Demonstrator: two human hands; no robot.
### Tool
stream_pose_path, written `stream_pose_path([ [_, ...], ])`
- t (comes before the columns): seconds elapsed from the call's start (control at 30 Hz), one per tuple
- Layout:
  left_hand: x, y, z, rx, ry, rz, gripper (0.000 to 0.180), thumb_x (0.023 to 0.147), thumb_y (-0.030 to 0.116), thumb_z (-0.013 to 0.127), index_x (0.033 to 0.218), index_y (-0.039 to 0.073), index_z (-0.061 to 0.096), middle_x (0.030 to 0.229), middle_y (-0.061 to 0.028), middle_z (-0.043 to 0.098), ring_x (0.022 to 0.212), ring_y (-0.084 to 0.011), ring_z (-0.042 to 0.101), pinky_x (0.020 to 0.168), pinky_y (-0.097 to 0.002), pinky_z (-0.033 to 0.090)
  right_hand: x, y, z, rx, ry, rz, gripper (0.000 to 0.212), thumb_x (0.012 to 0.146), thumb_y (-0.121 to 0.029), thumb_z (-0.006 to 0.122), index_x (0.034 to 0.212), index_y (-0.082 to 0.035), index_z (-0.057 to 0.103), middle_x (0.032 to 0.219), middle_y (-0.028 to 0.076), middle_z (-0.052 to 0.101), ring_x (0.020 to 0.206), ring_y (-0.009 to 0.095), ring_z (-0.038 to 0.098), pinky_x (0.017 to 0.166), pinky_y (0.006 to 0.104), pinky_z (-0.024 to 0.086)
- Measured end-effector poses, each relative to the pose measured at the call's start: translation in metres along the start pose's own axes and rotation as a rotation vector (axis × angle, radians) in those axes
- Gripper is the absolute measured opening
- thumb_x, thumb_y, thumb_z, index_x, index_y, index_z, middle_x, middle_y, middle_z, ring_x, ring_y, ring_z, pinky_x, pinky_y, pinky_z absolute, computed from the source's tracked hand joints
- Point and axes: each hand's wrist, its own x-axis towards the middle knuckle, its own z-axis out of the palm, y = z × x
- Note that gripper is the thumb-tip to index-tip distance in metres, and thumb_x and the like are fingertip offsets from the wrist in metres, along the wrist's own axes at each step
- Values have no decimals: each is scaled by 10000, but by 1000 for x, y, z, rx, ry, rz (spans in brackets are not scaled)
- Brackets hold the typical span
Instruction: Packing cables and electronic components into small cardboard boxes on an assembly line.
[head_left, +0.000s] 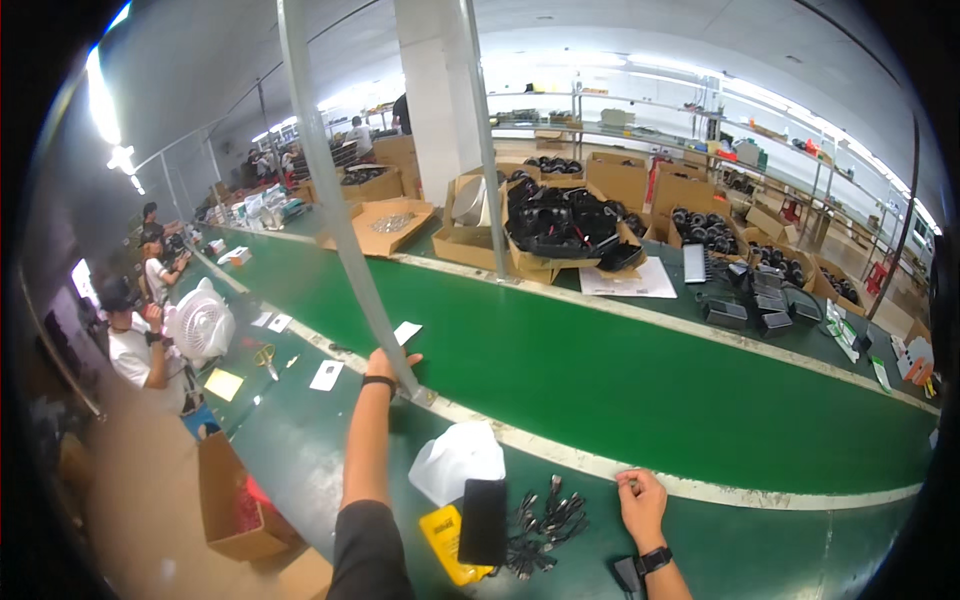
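Note:
My left hand reaches past a grey metal post, which hides part of it. A digit sticks out stretched on the post's right side, so the hand looks open. Just beyond it a small white card lies on the green conveyor belt. At the belt's pale near edge is my right hand, its fingers curled in; whatever they may hold is hidden. Between my arms lie a black phone-like slab, a yellow packet, a white plastic bag and a heap of black cables.
A dark block-shaped item sits by my right wrist. Scissors, a yellow paper and a white fan are at left, near seated people. Across the belt stand cartons of black parts and black boxes.

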Motion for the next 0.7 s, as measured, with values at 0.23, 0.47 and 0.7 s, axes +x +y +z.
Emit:
stream_pose_path([
  [0.23,-53,-56,-53,-33,235,-12,373,990,383,707,1068,29,792,967,-243,761,897,-447,733,811,-489,579,5,10,10,68,-130,66,70,904,-33,710,934,-48,771,813,48,703,560,108,555,559,291,429],
  [0.47,-309,-7,-174,-665,664,-346,259,942,61,778,1199,27,771,841,-69,760,764,-103,699,685,-258,535,4,26,-4,11,-65,37,72,976,-113,728,953,-54,762,642,-17,548,543,73,437,538,289,345],
  [0.7,-710,2,-60,-727,1257,-1098,420,933,-15,753,1331,-43,622,887,-95,737,657,-135,677,549,-249,521,8,28,16,181,-211,-14,85,1007,-53,667,1021,-9,738,727,-63,580,582,8,384,535,235,285],
])
